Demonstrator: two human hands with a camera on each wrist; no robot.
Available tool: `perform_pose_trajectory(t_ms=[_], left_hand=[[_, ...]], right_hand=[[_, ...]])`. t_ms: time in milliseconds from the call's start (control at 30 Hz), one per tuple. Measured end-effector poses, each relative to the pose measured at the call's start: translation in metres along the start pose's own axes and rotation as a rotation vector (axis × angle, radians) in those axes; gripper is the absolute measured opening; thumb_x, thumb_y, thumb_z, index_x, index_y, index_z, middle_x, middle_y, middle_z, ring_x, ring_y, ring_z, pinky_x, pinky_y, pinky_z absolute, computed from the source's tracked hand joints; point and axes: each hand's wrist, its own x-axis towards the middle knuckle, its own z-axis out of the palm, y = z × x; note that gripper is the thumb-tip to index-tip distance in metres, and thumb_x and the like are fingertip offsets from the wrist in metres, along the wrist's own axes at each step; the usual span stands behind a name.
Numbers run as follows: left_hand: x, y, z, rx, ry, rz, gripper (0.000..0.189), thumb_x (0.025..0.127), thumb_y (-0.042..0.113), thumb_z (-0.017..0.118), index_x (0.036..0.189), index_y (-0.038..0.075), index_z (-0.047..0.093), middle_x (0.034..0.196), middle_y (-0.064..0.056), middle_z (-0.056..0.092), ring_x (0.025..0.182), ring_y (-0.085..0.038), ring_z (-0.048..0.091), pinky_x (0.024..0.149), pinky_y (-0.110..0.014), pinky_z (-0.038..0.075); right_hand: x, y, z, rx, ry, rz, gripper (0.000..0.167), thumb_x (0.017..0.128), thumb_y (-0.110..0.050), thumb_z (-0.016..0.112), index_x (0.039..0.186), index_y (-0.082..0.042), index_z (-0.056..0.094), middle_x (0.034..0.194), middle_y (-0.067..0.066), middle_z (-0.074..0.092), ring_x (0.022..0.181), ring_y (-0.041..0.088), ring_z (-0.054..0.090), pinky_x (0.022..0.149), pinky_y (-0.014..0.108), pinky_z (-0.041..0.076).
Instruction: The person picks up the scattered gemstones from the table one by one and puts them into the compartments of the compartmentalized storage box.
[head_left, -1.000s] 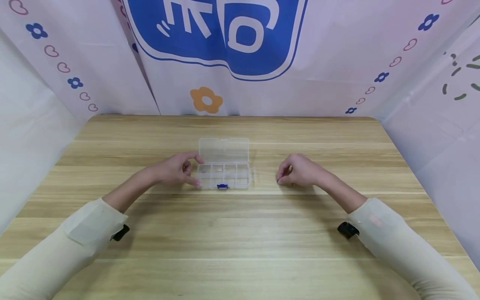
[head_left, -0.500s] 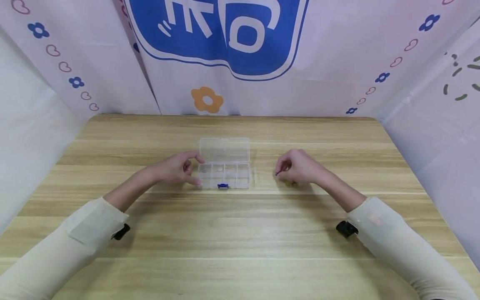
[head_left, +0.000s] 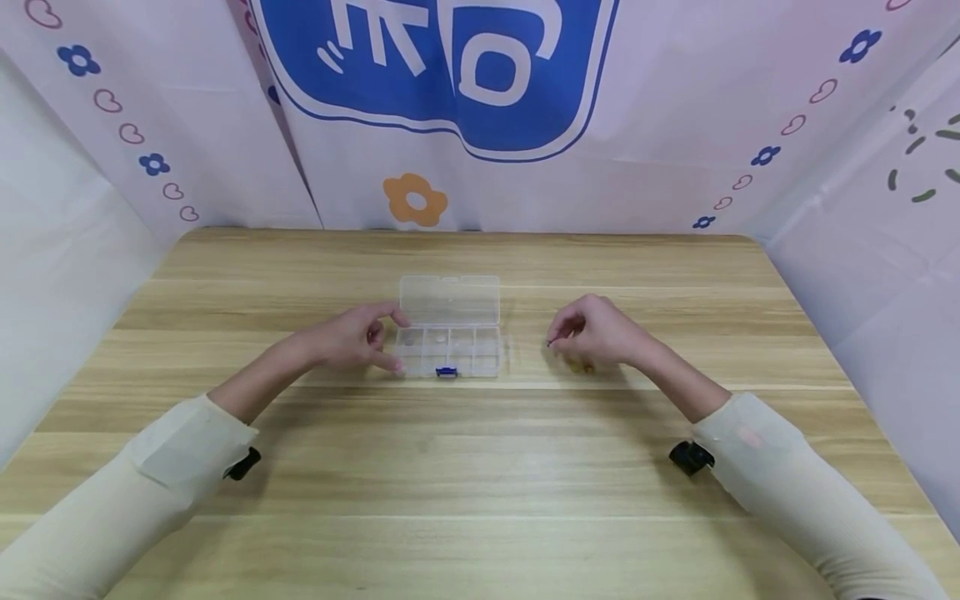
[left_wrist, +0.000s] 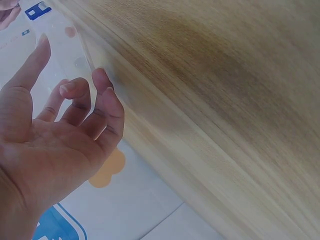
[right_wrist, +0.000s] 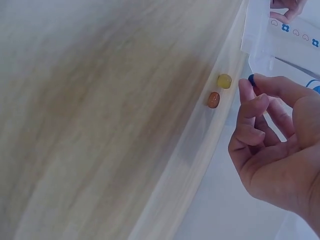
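Right fingers (right_wrist: 281, 88) pinching a dark blue bead (right_wrist: 251, 80), yellow bead (right_wrist: 224, 81) and orange bead (right_wrist: 214, 100) nearby on the bench (head_left: 450, 467), left fingers (head_left: 384, 310) set wide apart, holding the open clear box (head_left: 485, 353) at its left end

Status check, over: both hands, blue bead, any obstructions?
Right hand pinches blue bead. Left hand holds left end of clear box, lid open. Nothing visibly in the way.

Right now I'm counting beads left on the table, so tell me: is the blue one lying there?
No, the right wrist view shows the blue bead pinched in the right hand's grip.
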Motion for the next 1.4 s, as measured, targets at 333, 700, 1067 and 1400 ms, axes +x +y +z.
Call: perform_pose_trajectory(t_ms=[333,700,1067,1400], left_hand=[[0.001,-0.001,0.0,0.009,-0.004,-0.007,0.055,0.088,0.009,0.083,0.131,-0.006,0.052,0.068,-0.002,0.046,0.062,-0.015,0.043,0.058,-0.026,0.039],[0.0,0.0,0.0,0.013,0.0,-0.006,0.054,0.089,0.01,0.082,0.131,-0.005,0.052,0.066,0.0,0.045,0.061,-0.013,0.042,0.058,-0.026,0.038],[-0.001,0.003,0.0,0.01,0.0,0.013,0.057,0.089,0.012,0.083,0.133,-0.007,0.05,0.067,-0.001,0.045,0.062,-0.015,0.041,0.058,-0.027,0.038],[-0.002,0.004,0.0,0.011,-0.003,0.007,0.057,0.089,0.012,0.083,0.133,-0.007,0.051,0.067,-0.001,0.045,0.062,-0.014,0.041,0.058,-0.027,0.038]], right_hand=[[0.0,-0.001,0.0,0.062,-0.005,0.002,0.007,0.096,-0.006,0.073,0.096,0.0,0.077,0.087,0.011,0.074,0.069,0.017,0.057,0.062,0.027,0.047],[0.003,-0.005,0.002,0.145,-0.001,0.005,0.007,0.096,-0.006,0.073,0.095,0.0,0.076,0.085,0.015,0.073,0.065,0.018,0.057,0.057,0.025,0.047],[0.008,-0.007,0.005,0.167,0.003,-0.026,0.012,0.097,-0.002,0.071,0.104,0.005,0.077,0.095,0.015,0.077,0.077,0.022,0.067,0.061,0.023,0.049],[0.01,-0.013,0.007,0.181,-0.027,-0.003,0.011,0.099,-0.002,0.068,0.104,0.004,0.076,0.093,0.016,0.077,0.075,0.029,0.068,0.06,0.025,0.051]])
